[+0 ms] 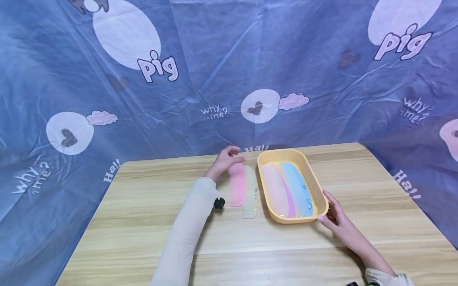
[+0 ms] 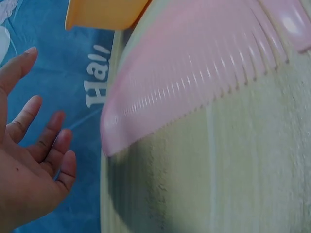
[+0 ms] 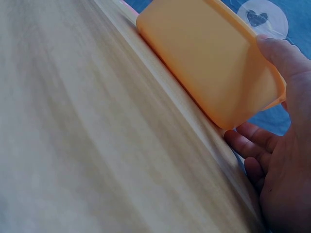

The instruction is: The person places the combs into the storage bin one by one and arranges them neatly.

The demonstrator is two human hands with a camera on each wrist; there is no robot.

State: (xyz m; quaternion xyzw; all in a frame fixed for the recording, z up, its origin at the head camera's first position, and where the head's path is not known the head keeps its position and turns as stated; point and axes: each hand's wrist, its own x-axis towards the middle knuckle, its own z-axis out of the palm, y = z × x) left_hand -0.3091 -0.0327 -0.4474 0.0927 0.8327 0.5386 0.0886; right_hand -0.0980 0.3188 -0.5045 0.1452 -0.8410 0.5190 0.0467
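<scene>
My left hand point(image 1: 226, 159) hovers over the far end of a pink comb point(image 1: 237, 186) on the table, its fingers loosely spread and holding nothing. In the left wrist view this comb's teeth point(image 2: 204, 82) show close up, with the hand point(image 2: 36, 160) apart from it. A pale yellow-green comb point(image 1: 250, 194) lies alongside. Right of them stands a yellow tray point(image 1: 315, 174); inside are a pale pink comb with a purple edge point(image 1: 277, 190) and a blue comb point(image 1: 297, 188). My right hand point(image 1: 338, 222) grips the tray's near right corner, thumb on the rim, fingers against the side.
A wooden table point(image 1: 143, 222) carries everything, its far edge against a blue printed cloth point(image 1: 214, 79). The cloth also hangs down at the left and right sides. A small black device point(image 1: 219, 203) sits at the left wrist.
</scene>
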